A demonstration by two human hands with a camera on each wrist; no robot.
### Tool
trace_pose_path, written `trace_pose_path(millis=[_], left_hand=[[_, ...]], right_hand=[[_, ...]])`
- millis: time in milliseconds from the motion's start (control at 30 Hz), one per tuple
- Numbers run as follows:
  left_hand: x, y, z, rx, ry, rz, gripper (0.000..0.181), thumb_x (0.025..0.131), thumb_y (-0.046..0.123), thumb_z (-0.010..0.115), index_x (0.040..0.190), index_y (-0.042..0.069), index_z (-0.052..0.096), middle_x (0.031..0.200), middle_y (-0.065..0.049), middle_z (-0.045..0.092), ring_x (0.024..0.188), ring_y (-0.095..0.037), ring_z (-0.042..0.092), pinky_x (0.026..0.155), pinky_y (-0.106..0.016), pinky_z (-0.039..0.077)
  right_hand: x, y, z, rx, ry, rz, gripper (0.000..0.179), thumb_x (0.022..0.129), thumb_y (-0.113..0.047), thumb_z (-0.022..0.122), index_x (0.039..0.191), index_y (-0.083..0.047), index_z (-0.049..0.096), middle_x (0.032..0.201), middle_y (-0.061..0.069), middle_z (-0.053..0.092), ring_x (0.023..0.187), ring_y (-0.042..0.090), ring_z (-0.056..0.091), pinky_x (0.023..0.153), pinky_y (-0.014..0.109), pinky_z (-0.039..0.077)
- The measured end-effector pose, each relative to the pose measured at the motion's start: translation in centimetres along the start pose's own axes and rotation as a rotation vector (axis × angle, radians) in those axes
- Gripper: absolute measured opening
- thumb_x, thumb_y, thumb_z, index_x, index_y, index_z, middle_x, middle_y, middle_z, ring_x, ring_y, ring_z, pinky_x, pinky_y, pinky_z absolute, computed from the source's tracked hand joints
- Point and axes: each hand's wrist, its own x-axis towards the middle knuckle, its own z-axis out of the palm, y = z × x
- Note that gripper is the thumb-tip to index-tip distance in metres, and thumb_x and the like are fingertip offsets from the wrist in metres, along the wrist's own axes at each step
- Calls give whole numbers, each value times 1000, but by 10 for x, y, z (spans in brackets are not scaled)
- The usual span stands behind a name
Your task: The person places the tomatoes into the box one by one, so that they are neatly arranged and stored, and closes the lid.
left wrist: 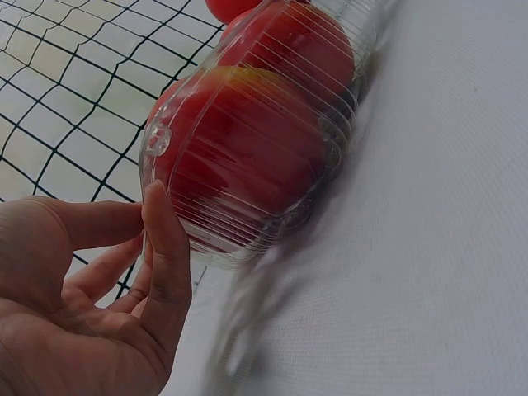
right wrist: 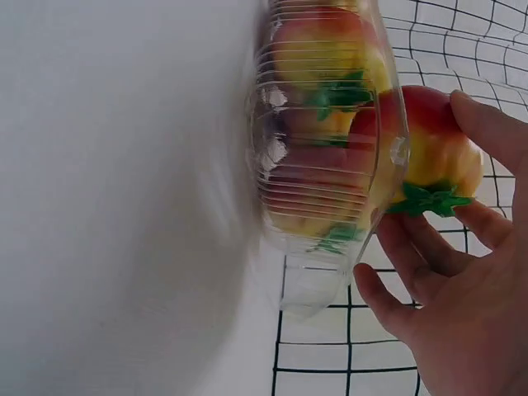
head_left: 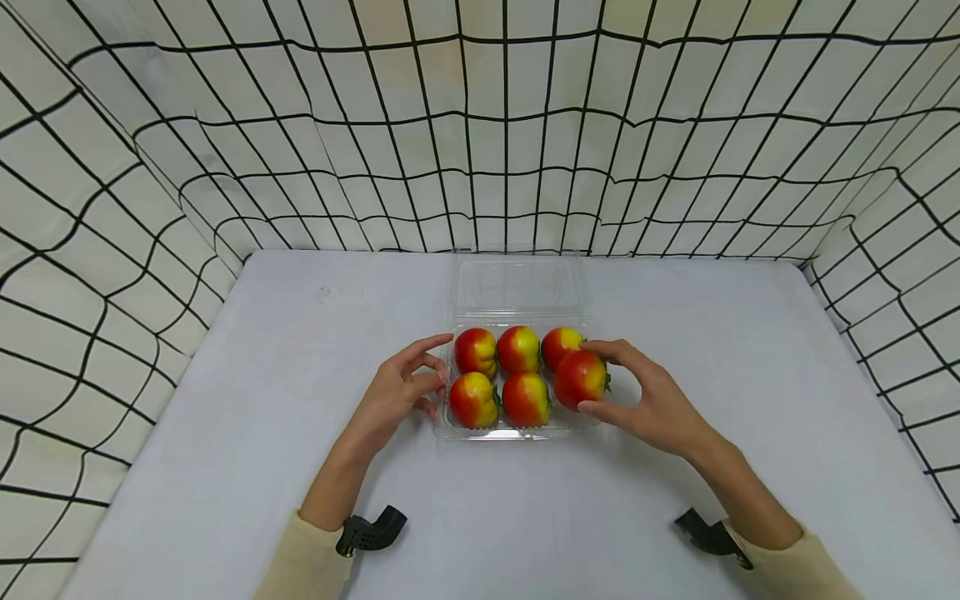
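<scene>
A clear plastic clamshell box [head_left: 487,434] lies on the white table with its lid [head_left: 519,283] folded back. Several red-and-yellow tomatoes [head_left: 474,400] sit inside in two rows. My right hand [head_left: 660,404] holds a tomato [head_left: 580,380] between thumb and fingers at the near right end, partly over the one behind it. Green leaves [right wrist: 431,198] on the held tomato show in the right wrist view, where it sits just above the box rim. At the box's left end, my left hand [left wrist: 107,289] pinches the rim between thumb and fingers.
White table surface [head_left: 262,417] extends around the box. Black netting [head_left: 525,150] over white walls closes off the back and both sides. A dark wrist camera mount [head_left: 372,529] sits at the left sleeve, another mount [head_left: 711,535] at the right one.
</scene>
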Motion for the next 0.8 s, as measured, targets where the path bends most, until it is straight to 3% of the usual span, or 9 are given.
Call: trace_pose_path(millis=[133,433,800], left_hand=[[1,0,0,-10,-3,0,53,101,14,66,152,18,52,104,-6,57,78,-15,62,60,-26,62],[0,1,0,-13,-3,-5,53,101,13,66,152,17,52,103,-6,57,78,-15,61,60,-26,62],[-1,2,1,-3,6,-11,53,101,12,65,152,17,52,103,-6,57,78,-15,61,61,-26,62]], right_hand=[[-1,-2,2,-15,-10,-5,71,83,-25,88,146,-18,56,146,5,61,138,30,54,109,63,51],[0,-1,8,-168,-32,-56,71,76,-30,93,139,-22,62,133,0,64,128,24,57,104,57,56],[1,-1,8,-235,-53,-75,71,75,-32,94,139,-21,65,129,2,66,125,25,58,104,57,55]])
